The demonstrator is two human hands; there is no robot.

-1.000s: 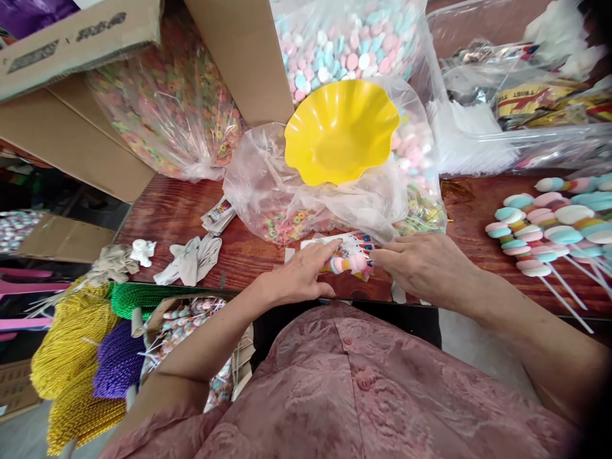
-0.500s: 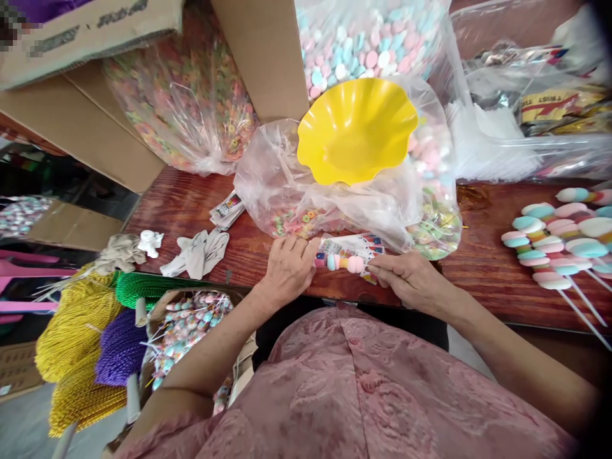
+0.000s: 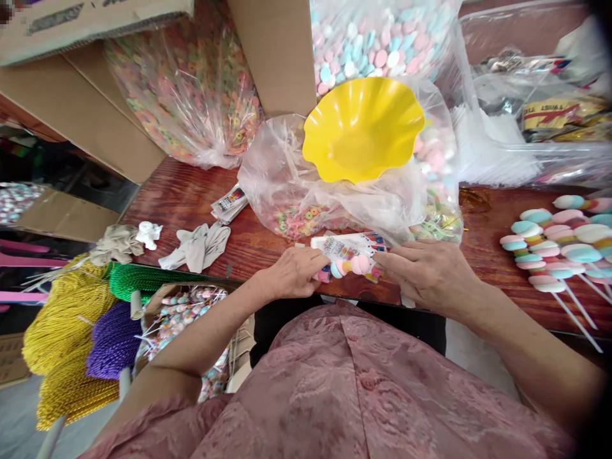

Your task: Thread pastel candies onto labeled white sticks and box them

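Note:
A candy skewer (image 3: 351, 266) of pink, blue and yellow discs is held between both hands at the near edge of the red-brown table (image 3: 191, 197). My left hand (image 3: 294, 273) pinches its left end with curled fingers. My right hand (image 3: 428, 273) grips its right end, fingers pressed together. Under the candy lies a small printed packet (image 3: 349, 245). Just beyond sits a yellow scalloped bowl (image 3: 363, 127) on a clear bag of ring candies (image 3: 296, 213).
Finished candy sticks (image 3: 554, 245) lie at the right. Large bags of pastel candies (image 3: 373, 44) and cardboard boxes (image 3: 272, 57) stand behind. Crumpled gloves (image 3: 198, 245) lie at the left; coils of gold, green and purple cord (image 3: 81, 325) and a box of lollipops (image 3: 184, 312) sit below the table edge.
Both hands stayed on the candy skewer; it tilted and lifted slightly off the printed packet, and my right hand spread wider over its right end. The view drifted a little.

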